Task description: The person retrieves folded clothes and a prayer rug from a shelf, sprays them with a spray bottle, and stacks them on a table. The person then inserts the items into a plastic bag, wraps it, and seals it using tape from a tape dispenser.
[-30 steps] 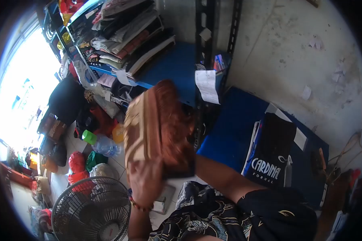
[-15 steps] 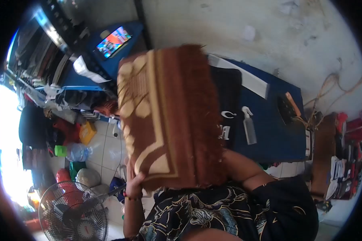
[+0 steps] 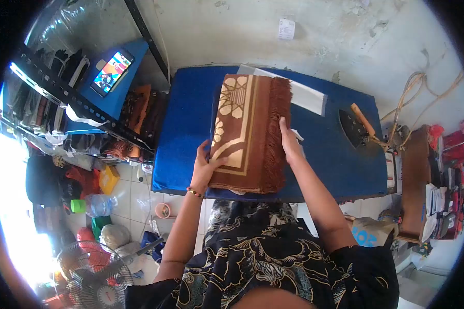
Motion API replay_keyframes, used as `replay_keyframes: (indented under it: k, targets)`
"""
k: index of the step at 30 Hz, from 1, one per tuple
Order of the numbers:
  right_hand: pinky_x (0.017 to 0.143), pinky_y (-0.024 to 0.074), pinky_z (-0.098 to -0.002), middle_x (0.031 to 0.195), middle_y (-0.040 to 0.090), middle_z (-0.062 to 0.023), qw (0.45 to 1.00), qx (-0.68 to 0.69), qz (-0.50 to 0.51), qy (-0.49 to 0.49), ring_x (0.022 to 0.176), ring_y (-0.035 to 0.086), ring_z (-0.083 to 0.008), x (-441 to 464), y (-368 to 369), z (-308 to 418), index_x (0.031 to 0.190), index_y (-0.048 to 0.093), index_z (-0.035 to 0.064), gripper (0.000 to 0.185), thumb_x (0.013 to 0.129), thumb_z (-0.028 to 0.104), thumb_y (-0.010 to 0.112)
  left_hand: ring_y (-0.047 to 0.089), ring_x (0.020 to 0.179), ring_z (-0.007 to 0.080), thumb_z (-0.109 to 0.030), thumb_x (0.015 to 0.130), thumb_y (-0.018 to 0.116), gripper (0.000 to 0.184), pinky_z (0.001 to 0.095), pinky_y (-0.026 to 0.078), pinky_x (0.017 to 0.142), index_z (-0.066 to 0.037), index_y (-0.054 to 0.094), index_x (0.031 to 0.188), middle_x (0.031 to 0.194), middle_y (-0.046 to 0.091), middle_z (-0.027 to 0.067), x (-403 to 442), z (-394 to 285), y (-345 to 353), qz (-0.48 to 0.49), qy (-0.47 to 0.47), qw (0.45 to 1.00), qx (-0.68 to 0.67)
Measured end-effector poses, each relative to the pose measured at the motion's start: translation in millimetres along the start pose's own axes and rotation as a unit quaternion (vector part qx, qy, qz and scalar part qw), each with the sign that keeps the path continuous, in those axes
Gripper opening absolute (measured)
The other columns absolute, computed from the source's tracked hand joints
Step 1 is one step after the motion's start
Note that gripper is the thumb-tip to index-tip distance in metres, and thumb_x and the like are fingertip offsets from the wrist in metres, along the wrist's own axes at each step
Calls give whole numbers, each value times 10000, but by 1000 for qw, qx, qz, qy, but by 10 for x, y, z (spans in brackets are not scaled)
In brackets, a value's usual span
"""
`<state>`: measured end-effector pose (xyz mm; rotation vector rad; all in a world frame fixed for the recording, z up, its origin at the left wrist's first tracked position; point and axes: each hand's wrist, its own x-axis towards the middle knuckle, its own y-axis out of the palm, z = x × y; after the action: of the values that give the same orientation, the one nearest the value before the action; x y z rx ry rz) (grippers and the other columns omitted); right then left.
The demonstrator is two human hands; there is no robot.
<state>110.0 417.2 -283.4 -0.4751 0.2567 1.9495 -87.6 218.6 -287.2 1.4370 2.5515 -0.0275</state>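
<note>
A folded brown and cream prayer mat (image 3: 250, 134) with a flower pattern lies on the blue-covered table (image 3: 340, 170), its reddish-brown fringe along the right side. My left hand (image 3: 207, 164) clasps the mat's lower left edge, thumb over the top, fingers along the side. At the fringed edge my right hand (image 3: 290, 141) holds the other side, fingers pointing away from me and its thumb out of sight. Dark cloth shows at the mat's left edge. Just right of the mat the spray bottle is mostly hidden by my right hand.
An iron (image 3: 353, 129) with a wooden handle stands at the table's right end, its cord rising up the wall. A white flat strip (image 3: 309, 98) lies behind the mat. On the left are a phone (image 3: 112, 73) on a shelf and a fan (image 3: 95, 278).
The mat has come down from near the camera onto the table, over the dark cloth. Both hands went with it, and my right hand now shows at the fringe.
</note>
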Motion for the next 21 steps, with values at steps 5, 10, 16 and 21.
replay_keyframes:
  k: [5,10,16,21]
  targets:
    - [929,403,-342,1176,577,-176,982,-100,-104,-123,1110,536,-293,-47,282,100,1266,465,-1,729,818,564,572,519,1046,200,-369,783,694,735,336,421,867,-3,349,1319,1142,546,128,662,-393,-86,-25,-88,996,-22]
    - [919,413,-343,1159,587,-175,959,-133,-169,-184,1078,559,-293,-80,383,272,1224,488,-4,651,818,488,618,543,851,140,-256,836,646,528,279,444,706,-52,433,1273,999,593,77,1258,-415,30,-39,-55,997,-33]
    - [893,429,-351,1129,607,-161,950,-101,-196,-222,1050,581,-256,188,294,146,1168,529,1,477,863,358,610,539,706,114,35,818,573,375,263,459,631,-52,522,1178,883,591,54,1685,-368,136,-89,144,983,64]
    - [857,434,-385,1051,601,-192,907,-251,-246,-231,990,566,-338,171,331,141,1133,552,0,424,866,326,598,589,780,236,-35,812,593,270,339,479,675,-53,587,1081,914,600,135,1746,-207,131,-166,169,948,212]
